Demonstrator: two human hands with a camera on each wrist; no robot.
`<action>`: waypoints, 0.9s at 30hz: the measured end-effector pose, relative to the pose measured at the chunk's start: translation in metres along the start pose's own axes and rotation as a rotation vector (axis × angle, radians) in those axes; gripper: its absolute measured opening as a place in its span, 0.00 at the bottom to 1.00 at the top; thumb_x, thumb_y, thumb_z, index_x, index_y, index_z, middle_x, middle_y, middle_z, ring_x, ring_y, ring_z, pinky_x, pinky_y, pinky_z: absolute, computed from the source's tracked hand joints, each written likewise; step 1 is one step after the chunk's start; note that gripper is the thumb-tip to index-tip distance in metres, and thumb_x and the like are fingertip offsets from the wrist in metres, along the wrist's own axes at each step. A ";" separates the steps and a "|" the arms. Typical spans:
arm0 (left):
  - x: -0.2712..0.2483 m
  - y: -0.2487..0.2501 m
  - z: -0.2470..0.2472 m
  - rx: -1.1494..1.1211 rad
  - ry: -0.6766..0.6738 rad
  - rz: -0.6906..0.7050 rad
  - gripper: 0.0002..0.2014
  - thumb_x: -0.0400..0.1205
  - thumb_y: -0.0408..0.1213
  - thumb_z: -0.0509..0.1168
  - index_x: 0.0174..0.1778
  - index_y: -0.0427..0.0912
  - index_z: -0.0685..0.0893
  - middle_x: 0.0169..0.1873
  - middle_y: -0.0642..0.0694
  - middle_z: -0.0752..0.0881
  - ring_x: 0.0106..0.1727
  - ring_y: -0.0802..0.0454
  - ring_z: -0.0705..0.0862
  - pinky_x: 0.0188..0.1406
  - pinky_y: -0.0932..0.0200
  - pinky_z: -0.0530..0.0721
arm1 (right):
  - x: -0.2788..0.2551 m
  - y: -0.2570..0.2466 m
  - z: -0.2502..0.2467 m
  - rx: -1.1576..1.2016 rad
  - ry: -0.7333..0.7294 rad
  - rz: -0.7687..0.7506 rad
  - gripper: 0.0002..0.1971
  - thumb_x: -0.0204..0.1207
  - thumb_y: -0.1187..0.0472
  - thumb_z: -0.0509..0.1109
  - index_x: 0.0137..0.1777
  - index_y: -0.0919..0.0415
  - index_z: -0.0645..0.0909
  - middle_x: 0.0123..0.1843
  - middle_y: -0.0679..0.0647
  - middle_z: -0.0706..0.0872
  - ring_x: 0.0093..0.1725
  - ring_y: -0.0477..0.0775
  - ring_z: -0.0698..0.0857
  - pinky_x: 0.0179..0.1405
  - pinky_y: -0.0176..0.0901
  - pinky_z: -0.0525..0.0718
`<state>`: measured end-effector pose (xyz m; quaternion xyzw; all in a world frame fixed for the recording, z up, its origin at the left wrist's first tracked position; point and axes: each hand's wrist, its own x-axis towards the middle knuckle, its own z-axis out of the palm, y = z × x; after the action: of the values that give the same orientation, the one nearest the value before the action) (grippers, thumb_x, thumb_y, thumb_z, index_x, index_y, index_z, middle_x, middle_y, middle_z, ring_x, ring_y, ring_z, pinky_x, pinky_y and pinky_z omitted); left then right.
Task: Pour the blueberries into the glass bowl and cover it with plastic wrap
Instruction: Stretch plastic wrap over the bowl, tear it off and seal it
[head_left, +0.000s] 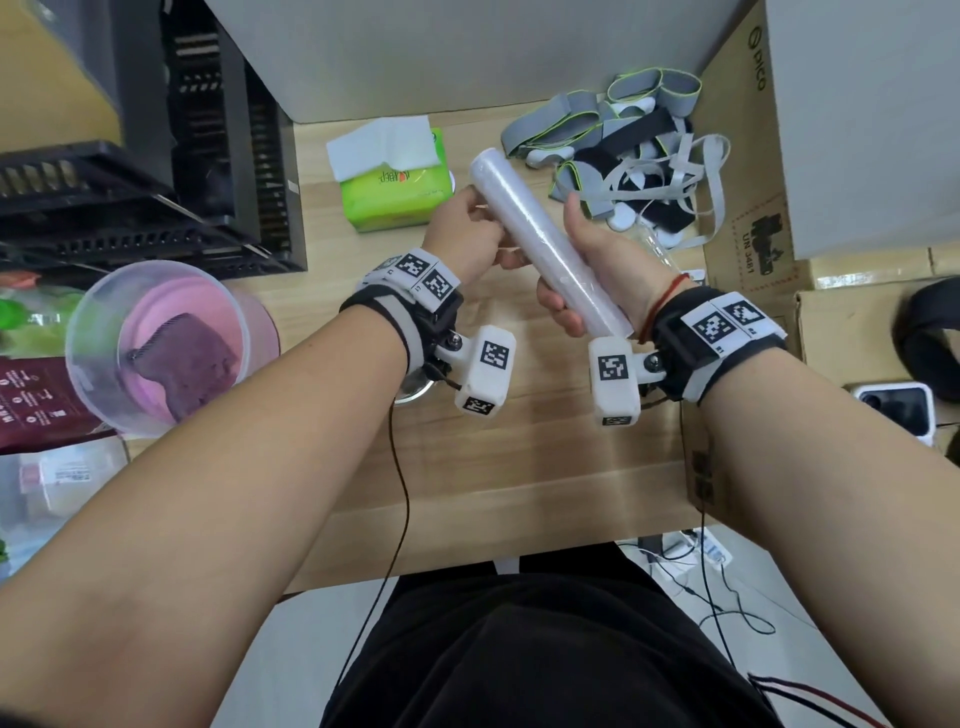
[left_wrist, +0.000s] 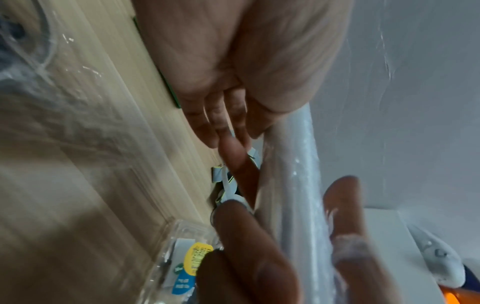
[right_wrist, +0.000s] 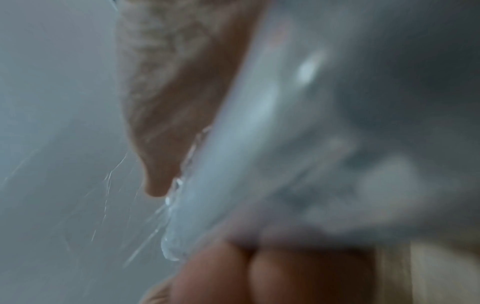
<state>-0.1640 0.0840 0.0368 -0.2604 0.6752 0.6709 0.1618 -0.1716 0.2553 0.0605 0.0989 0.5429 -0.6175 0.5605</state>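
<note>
Head view: plastic wrap roll (head_left: 550, 241) held tilted above the table (head_left: 519, 467) centre; right hand (head_left: 597, 270) curled round its near end, left hand (head_left: 470, 236) w/ fingers closed at the roll's side, prob. pinching the film edge. Left wrist view only: glass bowl (left_wrist: 39, 61) w/ dark berries and a labelled clear punnet (left_wrist: 182, 257) on the table. Right wrist view: blurred. Roll light, stiff; film thin, clingy, so grip the core ends.

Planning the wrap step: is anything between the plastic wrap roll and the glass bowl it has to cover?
The bowl can't be judged. The right hand grips the plastic wrap roll; the left hand is at its film, above the table. The head view shows no glass bowl.
</note>
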 end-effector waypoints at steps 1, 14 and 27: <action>0.000 0.002 0.000 -0.019 -0.011 -0.016 0.10 0.81 0.21 0.59 0.53 0.36 0.82 0.45 0.38 0.87 0.39 0.48 0.89 0.46 0.48 0.92 | 0.000 -0.001 0.000 -0.004 -0.028 0.021 0.43 0.76 0.24 0.42 0.61 0.60 0.82 0.28 0.57 0.76 0.19 0.53 0.76 0.20 0.37 0.78; -0.009 0.010 -0.002 -0.315 -0.074 -0.131 0.22 0.73 0.12 0.46 0.48 0.38 0.77 0.39 0.41 0.82 0.40 0.44 0.83 0.34 0.55 0.87 | 0.005 0.011 0.000 -0.122 -0.031 -0.031 0.09 0.75 0.75 0.64 0.44 0.59 0.74 0.26 0.56 0.73 0.21 0.53 0.71 0.21 0.38 0.72; 0.008 -0.022 -0.014 0.121 0.134 -0.115 0.21 0.69 0.52 0.82 0.46 0.40 0.85 0.40 0.44 0.91 0.46 0.41 0.94 0.50 0.47 0.93 | 0.049 0.058 -0.021 -1.254 0.492 0.046 0.29 0.76 0.36 0.65 0.61 0.61 0.79 0.53 0.59 0.86 0.51 0.63 0.85 0.46 0.49 0.81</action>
<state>-0.1560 0.0698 0.0153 -0.3328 0.7076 0.5997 0.1701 -0.1529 0.2559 -0.0155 -0.0958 0.9084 -0.1329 0.3848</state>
